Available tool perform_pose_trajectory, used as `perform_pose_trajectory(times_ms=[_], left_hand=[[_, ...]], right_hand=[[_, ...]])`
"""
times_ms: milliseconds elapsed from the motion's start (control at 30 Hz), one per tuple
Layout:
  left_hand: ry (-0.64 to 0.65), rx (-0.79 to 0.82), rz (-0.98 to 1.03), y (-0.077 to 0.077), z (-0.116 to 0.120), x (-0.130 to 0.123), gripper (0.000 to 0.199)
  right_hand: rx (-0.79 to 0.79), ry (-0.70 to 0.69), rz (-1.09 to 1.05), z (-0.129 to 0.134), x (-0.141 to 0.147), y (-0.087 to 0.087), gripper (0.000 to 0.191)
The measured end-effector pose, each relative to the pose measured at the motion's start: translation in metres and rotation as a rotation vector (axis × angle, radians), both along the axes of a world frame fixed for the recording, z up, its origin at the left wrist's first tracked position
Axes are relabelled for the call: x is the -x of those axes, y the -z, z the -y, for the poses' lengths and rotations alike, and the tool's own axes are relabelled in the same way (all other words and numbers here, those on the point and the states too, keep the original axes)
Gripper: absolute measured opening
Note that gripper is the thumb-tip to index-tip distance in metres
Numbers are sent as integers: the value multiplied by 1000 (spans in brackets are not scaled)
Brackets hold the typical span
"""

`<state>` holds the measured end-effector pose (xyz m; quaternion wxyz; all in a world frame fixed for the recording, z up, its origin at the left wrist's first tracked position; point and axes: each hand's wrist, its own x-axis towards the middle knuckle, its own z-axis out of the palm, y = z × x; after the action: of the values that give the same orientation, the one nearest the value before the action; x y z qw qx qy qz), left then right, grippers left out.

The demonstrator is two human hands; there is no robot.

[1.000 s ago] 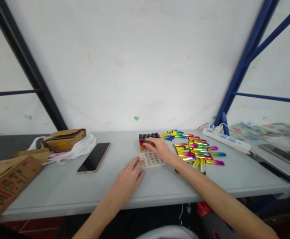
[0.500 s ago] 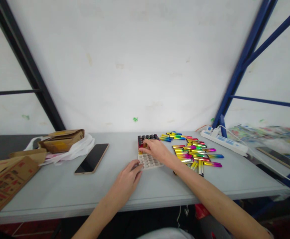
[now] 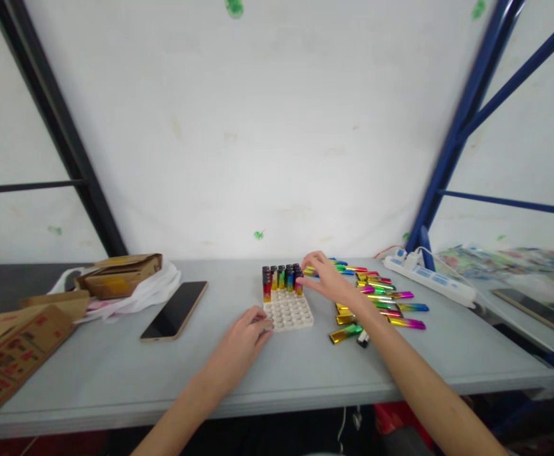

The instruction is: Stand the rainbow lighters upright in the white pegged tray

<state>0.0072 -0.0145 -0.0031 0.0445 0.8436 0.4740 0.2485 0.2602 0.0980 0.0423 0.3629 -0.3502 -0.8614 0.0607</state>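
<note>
A white tray with rows of round holes (image 3: 289, 315) lies on the table in front of me. Upright lighters (image 3: 281, 278) with black tops and shiny coloured bodies fill its back rows, and one red-and-gold lighter (image 3: 267, 293) stands further forward at the left. My left hand (image 3: 248, 332) grips the tray's front left edge, thumb and fingers bent together. Just right of the standing lighters, my right hand (image 3: 327, 278) hovers with thumb and fingers apart, and I see nothing between them. Loose metallic lighters (image 3: 381, 297) lie in a heap to the right, partly behind my right forearm.
A phone (image 3: 175, 311) lies left of the tray. Further left are cardboard boxes (image 3: 119, 277) and a white plastic bag (image 3: 165, 273). A power strip (image 3: 431, 280) with cables runs along the right, near a blue metal frame (image 3: 447, 152). The wall closes off the back.
My right hand has left the tray's left side and moved right and back, its fingers opening. The standing red-and-gold lighter is now uncovered. My left hand stays at the tray; the view has tilted slightly up.
</note>
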Motion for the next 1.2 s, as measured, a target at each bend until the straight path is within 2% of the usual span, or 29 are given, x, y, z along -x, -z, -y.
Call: perform_pose_trajectory(times_ms=[100,167,300,467,667,867,1200], left_hand=[[1,45,-24,-9,-5,0,22],[0,73,-37,-13,-9,0,22],[21,83,-56,-13,-25,4,22],[12,55,-86,-13,-40,12,24],[-3,62,-137,-21,-38,10,26],[-19,49,-137,-19,-41,6,26],[-30,70,-163,-22,-44,1,21]], right_hand=[[16,-95,69,-5,13,8,56],[28,-174,136,-10,21,13,62],[25,-164,166,-25,33,17,55],[29,-131,222,-42,35,10,57],[12,-154,260,-54,32,9,58],[5,-197,226,-67,30,15,59],[-8,-204,240,-65,28,11,54]])
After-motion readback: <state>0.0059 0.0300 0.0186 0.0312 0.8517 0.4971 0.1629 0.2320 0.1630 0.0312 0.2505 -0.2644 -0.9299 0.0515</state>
